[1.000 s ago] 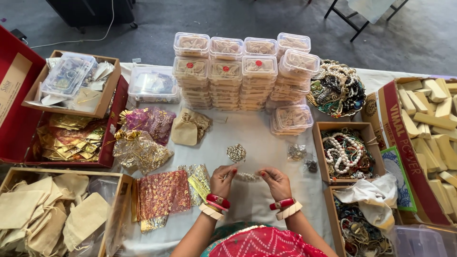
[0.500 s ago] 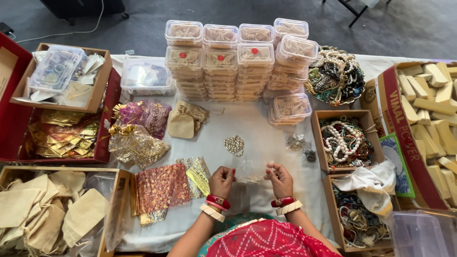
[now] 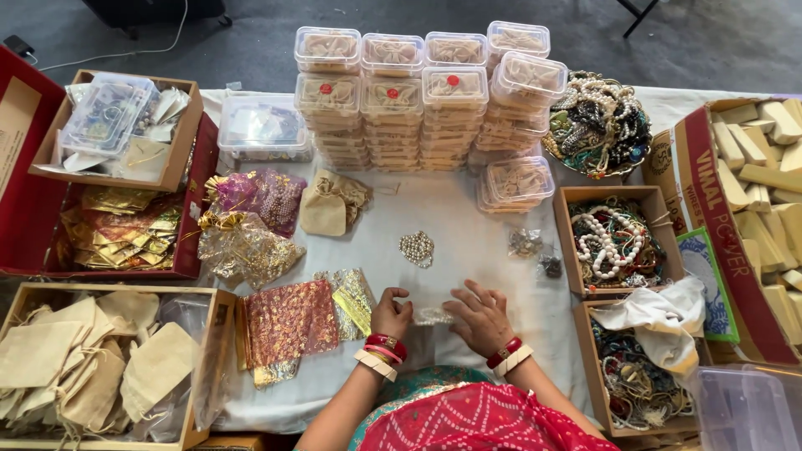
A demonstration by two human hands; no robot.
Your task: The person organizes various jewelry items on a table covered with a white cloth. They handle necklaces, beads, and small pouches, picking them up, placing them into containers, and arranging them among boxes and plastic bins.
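My left hand [image 3: 391, 313] rests on the white cloth [image 3: 468, 242] with its fingers curled, pinching the left edge of a small clear pouch [image 3: 433, 316] that holds pearly beads. My right hand [image 3: 478, 317] lies flat over the pouch's right side, fingers spread and pressing down. Both wrists wear red and cream bangles. A loose cluster of pearl beads [image 3: 416, 248] lies just beyond my hands.
Stacked clear boxes [image 3: 418, 100] stand at the back. Red and gold foil bags [image 3: 288, 321] lie left of my hands, cream cloth bags [image 3: 83, 359] in a left box. Jewellery-filled boxes [image 3: 614, 242] sit on the right, beside a carton of pale blocks [image 3: 752, 192].
Both hands held the pouch up between their fingertips. They have lowered it to the cloth, and my right hand has opened flat on top of it.
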